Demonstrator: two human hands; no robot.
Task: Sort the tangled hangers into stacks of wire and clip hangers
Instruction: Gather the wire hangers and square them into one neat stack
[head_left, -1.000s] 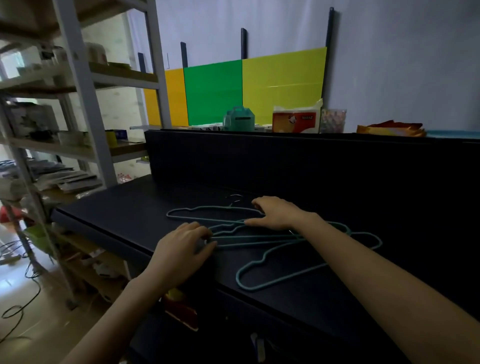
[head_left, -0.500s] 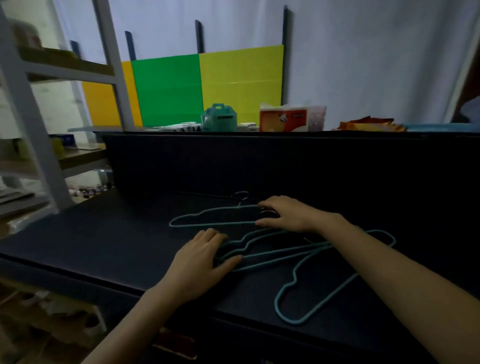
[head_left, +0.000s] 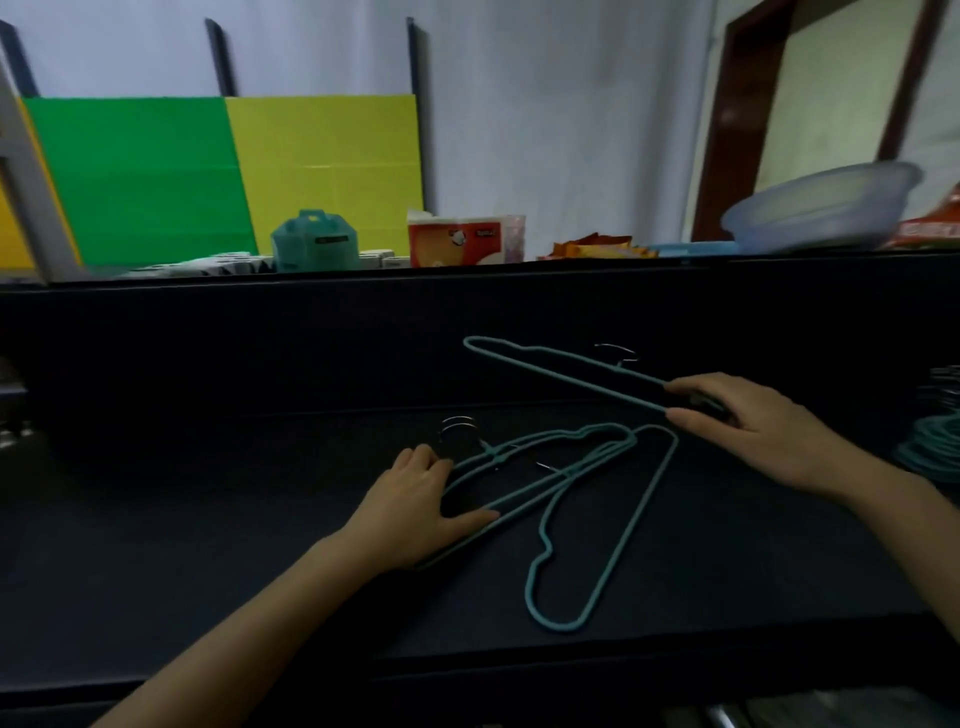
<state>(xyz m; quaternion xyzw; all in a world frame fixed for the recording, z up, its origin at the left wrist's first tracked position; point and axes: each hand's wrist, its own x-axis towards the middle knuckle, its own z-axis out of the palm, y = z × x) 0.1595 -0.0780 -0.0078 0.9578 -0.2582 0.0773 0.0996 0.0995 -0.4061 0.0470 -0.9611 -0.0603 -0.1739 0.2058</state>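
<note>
Hangers mid-sort on a black tabletop (head_left: 208, 545): your right hand (head_left: 748, 426) pinches one end of a teal wire hanger (head_left: 566, 375) betw. thumb and fingers. The hanger's far end and silver hook appear lifted toward the back panel. Your left hand (head_left: 415, 506) lies on the tangle (head_left: 496, 457), fingers relaxed and thumb stretched along a wire. It presses down and grasps nothing.

The tangle sits center-front. Its nearest loop passes just under your right thumb; can't tell if they touch.

Judgement: the step is freeing this one hanger.
- Bear down firmly w/ the left so the pile can't drag along.
- Draw the right-hand hanger off flat, in its own plane, and don't twist it.
- Watch that hook, the likeliest part to snag.
- Once clear, carry it to the teal stack (head_left: 930, 447) at the right edge and lay it hooks aligned. That stack is partly cut off, so check its type first.
</note>
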